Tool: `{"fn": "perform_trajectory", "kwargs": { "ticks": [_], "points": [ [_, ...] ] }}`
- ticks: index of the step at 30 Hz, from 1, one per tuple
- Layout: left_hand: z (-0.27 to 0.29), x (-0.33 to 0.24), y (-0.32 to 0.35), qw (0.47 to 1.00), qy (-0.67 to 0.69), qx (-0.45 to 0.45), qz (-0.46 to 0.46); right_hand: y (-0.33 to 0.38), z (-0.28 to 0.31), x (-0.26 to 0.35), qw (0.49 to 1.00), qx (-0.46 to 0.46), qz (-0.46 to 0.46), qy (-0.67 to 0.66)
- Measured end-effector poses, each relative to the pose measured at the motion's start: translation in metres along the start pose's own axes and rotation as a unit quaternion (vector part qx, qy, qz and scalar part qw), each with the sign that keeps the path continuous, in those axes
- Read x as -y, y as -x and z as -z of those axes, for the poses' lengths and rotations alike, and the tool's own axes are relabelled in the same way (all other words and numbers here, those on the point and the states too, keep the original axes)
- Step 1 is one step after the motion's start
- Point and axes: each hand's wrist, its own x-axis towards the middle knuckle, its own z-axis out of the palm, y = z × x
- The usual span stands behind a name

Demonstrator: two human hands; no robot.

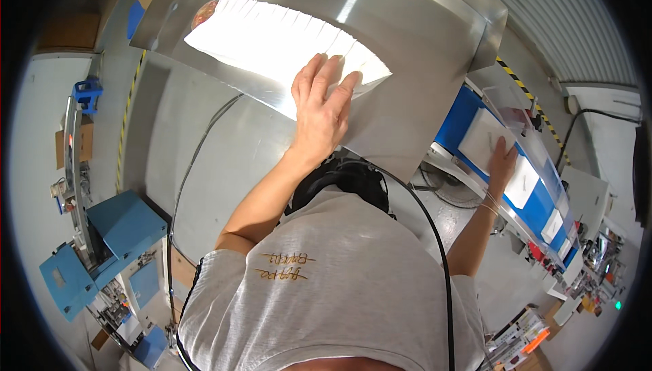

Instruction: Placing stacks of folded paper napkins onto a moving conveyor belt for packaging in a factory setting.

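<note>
My left hand (322,102) lies flat, fingers spread, on the near end of a fanned row of white flat packets (272,41) spread across a steel table (407,24). My right hand (502,160) reaches out to the right and rests palm down on a white packet (483,136) lying on a blue conveyor belt (536,201). More white packets (523,184) follow along the belt toward the lower right. Neither hand is closed around anything.
A blue machine (115,235) with a metal arm stands at the lower left. Yellow-black hazard tape (526,89) marks the floor behind the conveyor. A black cable (435,235) hangs down over my grey shirt. Cardboard boxes (68,31) sit at the upper left.
</note>
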Motion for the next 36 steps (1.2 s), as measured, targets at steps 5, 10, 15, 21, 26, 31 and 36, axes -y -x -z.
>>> {"fn": "perform_trajectory", "kwargs": {
  "ticks": [5, 10, 15, 21, 26, 31, 36],
  "points": [
    [-0.001, 0.003, -0.002, 1.0, 0.008, 0.003, -0.005, 0.017, -0.002, 0.066, 0.928, -0.204, 0.223, 0.217],
    [0.003, 0.001, 0.0, 1.0, 0.011, 0.011, -0.01, 0.052, -0.038, 0.182, 0.868, 0.059, 0.49, -0.055],
    [-0.002, -0.004, 0.003, 0.998, 0.05, 0.024, -0.022, 0.064, -0.074, 0.209, 0.81, 0.347, 0.404, -0.246],
    [0.006, -0.003, 0.001, 0.996, 0.085, 0.017, 0.002, 0.061, -0.082, 0.173, 0.756, 0.429, 0.306, -0.387],
    [0.007, 0.003, -0.003, 0.996, 0.078, 0.005, -0.035, 0.073, -0.08, 0.193, 0.765, 0.474, 0.202, -0.388],
    [0.007, 0.01, -0.006, 0.997, 0.06, 0.008, -0.037, 0.079, -0.077, 0.193, 0.799, 0.433, 0.228, -0.35],
    [0.006, 0.018, -0.007, 0.998, 0.044, 0.015, -0.045, 0.075, -0.07, 0.173, 0.812, 0.382, 0.153, -0.415]
  ]
}}
